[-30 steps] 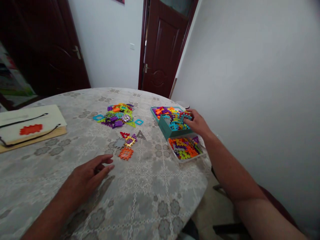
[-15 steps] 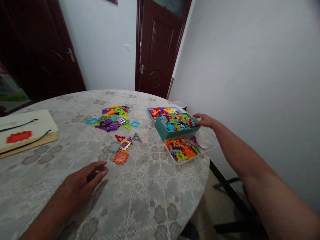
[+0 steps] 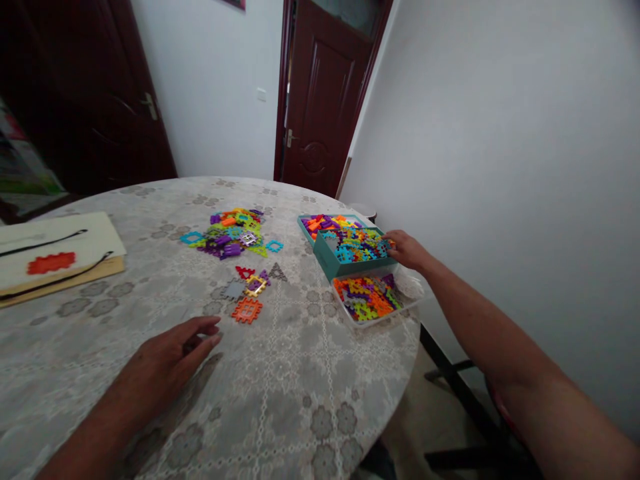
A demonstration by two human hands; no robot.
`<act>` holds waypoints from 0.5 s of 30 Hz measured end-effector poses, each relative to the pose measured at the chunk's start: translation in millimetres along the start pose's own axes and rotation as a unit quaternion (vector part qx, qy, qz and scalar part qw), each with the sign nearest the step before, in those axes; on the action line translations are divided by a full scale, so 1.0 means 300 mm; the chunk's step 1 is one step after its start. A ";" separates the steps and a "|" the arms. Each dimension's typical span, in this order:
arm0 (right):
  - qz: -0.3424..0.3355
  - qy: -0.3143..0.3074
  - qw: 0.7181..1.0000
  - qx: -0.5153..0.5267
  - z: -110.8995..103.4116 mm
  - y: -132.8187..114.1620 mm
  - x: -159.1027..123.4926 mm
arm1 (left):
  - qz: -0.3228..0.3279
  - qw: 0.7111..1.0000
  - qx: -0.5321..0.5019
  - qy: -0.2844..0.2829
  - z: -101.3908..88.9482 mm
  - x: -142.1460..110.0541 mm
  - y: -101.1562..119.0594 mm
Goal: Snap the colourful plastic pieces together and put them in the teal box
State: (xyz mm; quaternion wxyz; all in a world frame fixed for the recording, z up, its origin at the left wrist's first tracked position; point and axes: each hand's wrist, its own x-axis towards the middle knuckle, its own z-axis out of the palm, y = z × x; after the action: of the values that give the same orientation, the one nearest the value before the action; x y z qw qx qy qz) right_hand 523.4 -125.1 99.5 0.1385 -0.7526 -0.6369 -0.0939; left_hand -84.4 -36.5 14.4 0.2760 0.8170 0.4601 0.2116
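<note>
My left hand [image 3: 167, 353] hovers at or rests on the tablecloth, thumb and fingers a little apart, holding nothing. Just beyond its fingertips lies an orange toothed square piece [image 3: 247, 310]. Close by are a grey square piece [image 3: 234, 289], a yellow square frame [image 3: 255, 286], a red triangle [image 3: 245, 272] and a grey triangle [image 3: 277, 271]. My right hand [image 3: 407, 250] reaches to the right end of a teal box [image 3: 330, 260] full of colourful interlocking plastic pieces [image 3: 357, 243]. Its fingers are bent over the pieces at the box's end; what they grip is hidden.
A clear plastic tub [image 3: 360, 323] of toothed pieces stands before the teal box, and a teal lid [image 3: 304, 228] with more pieces behind it. A mixed heap of pieces [image 3: 227, 233] lies mid-table. A cream canvas bag [image 3: 95, 233] with black cords is at left. A wall [image 3: 500, 133] rises at right.
My right hand has shifted from above the pieces to the right end of the teal box. My left hand keeps about the same place; the view swung slightly and partly back.
</note>
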 end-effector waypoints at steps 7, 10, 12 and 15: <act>0.014 0.013 0.999 -0.050 0.001 -0.090 -0.014 | 0.001 1.000 -0.006 -0.006 0.004 -0.003 0.004; -0.002 0.062 0.996 -0.060 -0.017 -0.195 -0.038 | 0.015 1.000 -0.015 -0.007 0.003 -0.013 0.021; -0.043 0.088 0.995 -0.031 -0.023 -0.317 -0.065 | 0.019 1.000 -0.015 0.005 0.003 -0.019 0.032; -0.104 0.072 0.990 0.068 -0.013 -0.560 -0.128 | 0.024 1.000 -0.005 0.011 0.006 -0.024 0.038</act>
State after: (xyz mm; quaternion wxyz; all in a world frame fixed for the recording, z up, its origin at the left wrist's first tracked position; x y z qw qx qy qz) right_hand 351.6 -136.8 106.0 0.2245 -0.6626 -0.7048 -0.1176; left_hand -79.4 -48.0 19.7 0.2701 0.8239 0.4423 0.2295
